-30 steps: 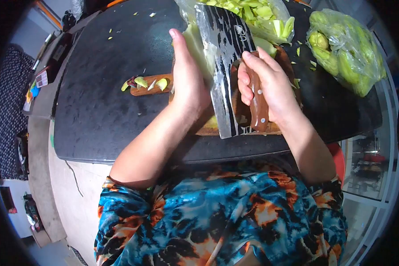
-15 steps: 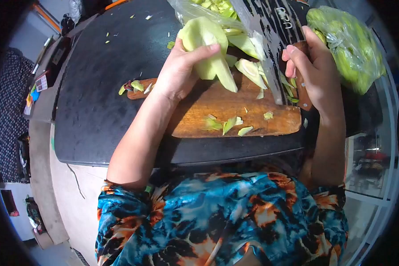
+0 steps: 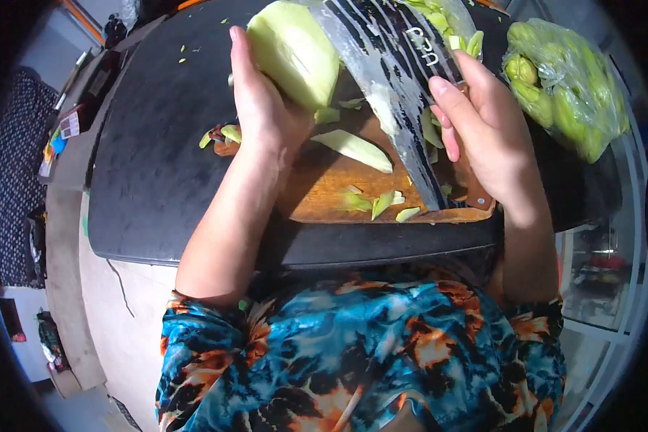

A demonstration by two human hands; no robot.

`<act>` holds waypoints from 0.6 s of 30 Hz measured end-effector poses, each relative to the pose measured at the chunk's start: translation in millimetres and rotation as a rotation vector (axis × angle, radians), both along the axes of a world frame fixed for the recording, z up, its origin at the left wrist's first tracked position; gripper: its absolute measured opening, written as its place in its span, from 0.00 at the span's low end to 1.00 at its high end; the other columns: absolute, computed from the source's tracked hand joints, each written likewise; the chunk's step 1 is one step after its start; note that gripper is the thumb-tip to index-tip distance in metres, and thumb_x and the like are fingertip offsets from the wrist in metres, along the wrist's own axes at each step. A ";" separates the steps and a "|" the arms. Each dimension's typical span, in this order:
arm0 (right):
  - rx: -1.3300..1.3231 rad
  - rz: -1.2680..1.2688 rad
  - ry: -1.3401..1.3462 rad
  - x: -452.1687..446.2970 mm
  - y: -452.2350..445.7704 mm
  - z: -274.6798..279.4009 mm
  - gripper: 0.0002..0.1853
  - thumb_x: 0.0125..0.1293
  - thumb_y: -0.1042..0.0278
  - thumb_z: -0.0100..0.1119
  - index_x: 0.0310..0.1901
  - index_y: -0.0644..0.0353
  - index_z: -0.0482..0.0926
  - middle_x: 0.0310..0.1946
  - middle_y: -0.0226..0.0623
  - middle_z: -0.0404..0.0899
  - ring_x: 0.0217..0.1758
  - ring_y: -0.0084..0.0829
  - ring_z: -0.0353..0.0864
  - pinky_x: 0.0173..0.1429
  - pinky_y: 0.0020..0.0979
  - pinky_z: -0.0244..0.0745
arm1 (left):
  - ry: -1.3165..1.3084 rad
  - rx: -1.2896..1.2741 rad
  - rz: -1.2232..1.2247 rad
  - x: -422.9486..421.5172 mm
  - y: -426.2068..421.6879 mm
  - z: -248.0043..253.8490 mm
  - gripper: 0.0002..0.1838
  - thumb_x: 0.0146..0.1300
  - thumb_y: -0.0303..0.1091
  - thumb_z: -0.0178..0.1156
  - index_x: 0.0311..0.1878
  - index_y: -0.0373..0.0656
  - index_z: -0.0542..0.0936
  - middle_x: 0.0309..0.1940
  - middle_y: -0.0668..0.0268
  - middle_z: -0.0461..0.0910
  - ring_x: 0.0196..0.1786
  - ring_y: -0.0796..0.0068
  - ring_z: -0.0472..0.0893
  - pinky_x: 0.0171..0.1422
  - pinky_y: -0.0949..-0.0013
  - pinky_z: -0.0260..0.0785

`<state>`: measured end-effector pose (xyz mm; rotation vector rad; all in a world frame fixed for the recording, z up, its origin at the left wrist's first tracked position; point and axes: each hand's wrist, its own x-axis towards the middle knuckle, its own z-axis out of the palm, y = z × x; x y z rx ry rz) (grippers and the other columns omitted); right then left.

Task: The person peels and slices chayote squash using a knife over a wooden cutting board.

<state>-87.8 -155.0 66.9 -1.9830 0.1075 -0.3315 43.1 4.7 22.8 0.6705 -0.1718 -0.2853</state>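
Note:
My left hand (image 3: 266, 108) cradles a peeled pale-green fruit (image 3: 297, 56), which looks like an unripe mango, with a flat cut face turned up. My right hand (image 3: 482, 119) grips a broad dark cleaver (image 3: 392, 79) with pale smears on its blade. Part of its wooden handle (image 3: 477, 191) shows below the hand. The blade slants over a wooden cutting board (image 3: 313, 194), just right of the fruit. A long cut slice (image 3: 354, 150) lies on the board below the fruit, among small peel scraps (image 3: 383, 204).
At the right, a clear plastic bag (image 3: 565, 86) holds several green fruits. Another bag with cut pieces (image 3: 439, 18) is partly behind the blade. The board rests on a black table (image 3: 158, 173), its handle end (image 3: 227, 147) by dark red and green scraps.
A slice that hung from the fruit now lies on the board. My left hand has turned and moved up and left with the fruit; the cleaver has shifted left and toward me.

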 end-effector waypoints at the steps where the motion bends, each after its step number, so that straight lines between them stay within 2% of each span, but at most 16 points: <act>1: -0.009 0.010 -0.004 3.7 1.9 -1.4 0.14 0.67 0.65 0.51 0.47 0.67 0.70 0.17 0.31 0.68 0.17 0.19 0.67 0.22 0.24 0.63 | -0.010 -0.009 0.006 -2.1 0.4 3.4 0.31 0.63 0.64 0.47 0.53 0.44 0.72 0.49 0.63 0.75 0.53 0.66 0.75 0.58 0.60 0.67; 3: -0.035 0.018 -0.036 9.3 7.3 -3.7 0.11 0.67 0.64 0.50 0.40 0.66 0.71 0.16 0.32 0.69 0.16 0.20 0.68 0.22 0.25 0.63 | 0.009 -0.011 -0.030 -2.4 0.5 2.8 0.31 0.63 0.63 0.47 0.53 0.44 0.72 0.47 0.64 0.76 0.51 0.66 0.76 0.57 0.60 0.68; 7: -0.143 -0.030 -0.034 10.0 3.6 3.4 0.11 0.68 0.64 0.48 0.38 0.64 0.71 0.15 0.30 0.68 0.16 0.19 0.67 0.22 0.25 0.62 | -0.001 0.016 -0.104 -1.8 -0.7 -2.5 0.29 0.62 0.61 0.48 0.52 0.44 0.72 0.45 0.63 0.77 0.47 0.68 0.78 0.54 0.61 0.71; 10: -0.155 0.007 -0.044 7.0 -2.9 8.6 0.09 0.71 0.66 0.44 0.45 0.62 0.70 0.22 0.24 0.66 0.16 0.12 0.62 0.19 0.16 0.58 | 0.014 0.043 -0.091 -7.3 -3.6 0.7 0.29 0.62 0.60 0.47 0.52 0.44 0.73 0.46 0.63 0.77 0.50 0.66 0.76 0.56 0.60 0.68; 14: -0.124 0.005 -0.089 7.5 -2.3 3.5 0.09 0.71 0.67 0.44 0.45 0.62 0.71 0.21 0.24 0.65 0.15 0.12 0.61 0.18 0.16 0.57 | -0.012 0.075 -0.056 -10.4 -3.7 0.2 0.28 0.62 0.59 0.45 0.52 0.44 0.73 0.46 0.63 0.76 0.51 0.66 0.76 0.57 0.60 0.67; 18: -0.128 -0.012 -0.011 3.8 -4.5 7.0 0.10 0.70 0.67 0.45 0.46 0.62 0.71 0.20 0.24 0.65 0.14 0.12 0.60 0.18 0.17 0.57 | -0.038 0.097 -0.064 -11.8 -3.0 -1.8 0.28 0.63 0.58 0.46 0.51 0.42 0.73 0.45 0.63 0.76 0.48 0.67 0.77 0.55 0.61 0.68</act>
